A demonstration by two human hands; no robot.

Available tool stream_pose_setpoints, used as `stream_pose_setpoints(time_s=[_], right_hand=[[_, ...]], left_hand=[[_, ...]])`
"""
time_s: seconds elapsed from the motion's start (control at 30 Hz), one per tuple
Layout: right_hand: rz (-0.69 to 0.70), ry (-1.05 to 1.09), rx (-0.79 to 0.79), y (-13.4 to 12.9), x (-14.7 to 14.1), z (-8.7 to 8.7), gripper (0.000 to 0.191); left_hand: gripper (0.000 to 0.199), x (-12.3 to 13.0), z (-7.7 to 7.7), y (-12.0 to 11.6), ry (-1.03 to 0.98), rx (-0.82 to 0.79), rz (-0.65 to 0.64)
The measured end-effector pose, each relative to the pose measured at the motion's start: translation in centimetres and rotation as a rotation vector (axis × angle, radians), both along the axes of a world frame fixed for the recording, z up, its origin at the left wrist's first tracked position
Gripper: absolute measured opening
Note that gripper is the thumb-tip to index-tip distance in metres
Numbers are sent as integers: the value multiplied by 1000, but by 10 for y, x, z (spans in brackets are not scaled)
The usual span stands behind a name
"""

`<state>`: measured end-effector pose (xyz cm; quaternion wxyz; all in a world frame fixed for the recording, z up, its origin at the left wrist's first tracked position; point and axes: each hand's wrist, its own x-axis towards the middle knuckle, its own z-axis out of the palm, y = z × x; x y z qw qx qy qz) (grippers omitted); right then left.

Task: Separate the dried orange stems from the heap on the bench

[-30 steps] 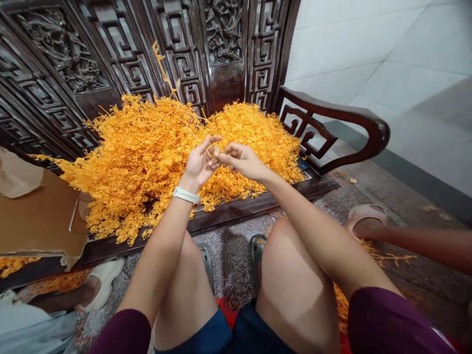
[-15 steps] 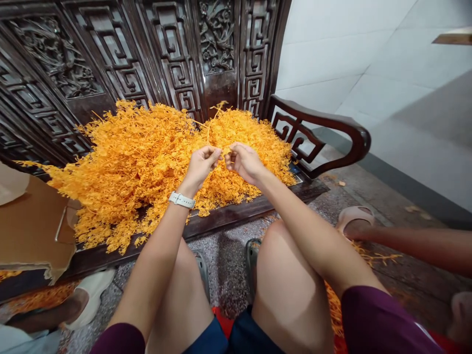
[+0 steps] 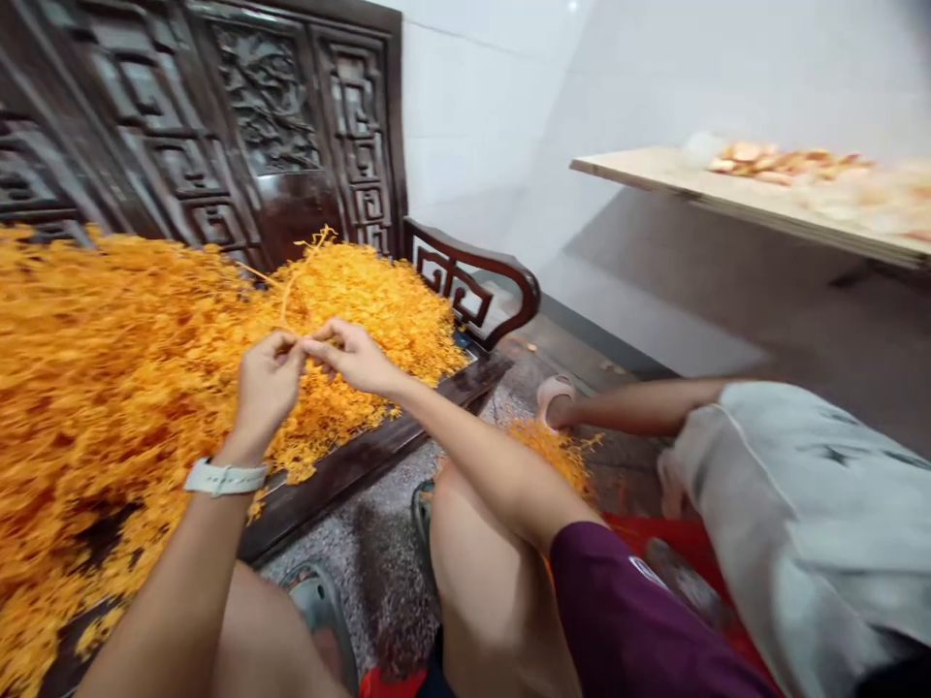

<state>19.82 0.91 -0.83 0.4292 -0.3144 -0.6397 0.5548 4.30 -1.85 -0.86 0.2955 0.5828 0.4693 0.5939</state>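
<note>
My left hand (image 3: 268, 388), with a pale watch on its wrist, pinches the lower end of a thin orange plant stem (image 3: 288, 291). The stem stands up from those fingers and branches at its top. My right hand (image 3: 355, 359) meets the left fingertips, its thumb and fingers closed together; what lies between them is too small to make out. Just beyond and beneath both hands spreads a big heap of orange branching sprigs (image 3: 131, 359), piled on a dark carved wooden bench (image 3: 331, 465).
The bench's curved armrest (image 3: 509, 276) is at the heap's right end. Another person's leg (image 3: 632, 405) and pale trousers (image 3: 786, 514) are close on my right. A wooden board (image 3: 640, 167) bearing blurred pale and orange bits juts from the right. More orange sprigs (image 3: 557, 456) lie low beside my knee.
The view has swung right, bringing the board and the other person's trousers into sight. My right hand has come over to touch the left fingertips; the left still pinches the stem.
</note>
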Motion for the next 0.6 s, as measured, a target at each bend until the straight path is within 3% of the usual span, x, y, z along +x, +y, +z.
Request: stream_pose_setpoints(time_s=[0.13,0.3,0.37,0.47,0.53,0.6], right_hand=[[-57,-149,120,-8,17,5,30],[-265,-743,510,-50,35,38,12],[-269,-826,593,-79,32,57,13],[2,-736,619,-126,24,89,11],[339,-647,489,-151,23,112,7],[804,-607,280,-164,28,132,15]], left_hand=[[15,6,13,-7,116,68,-57],[11,27,14,-11,-130,92,-83],[13,27,10,0,-258,111,-31],[21,10,8,22,-535,13,76],[22,-5,12,27,-737,-123,5],[23,-15,18,21,-908,-209,-111]])
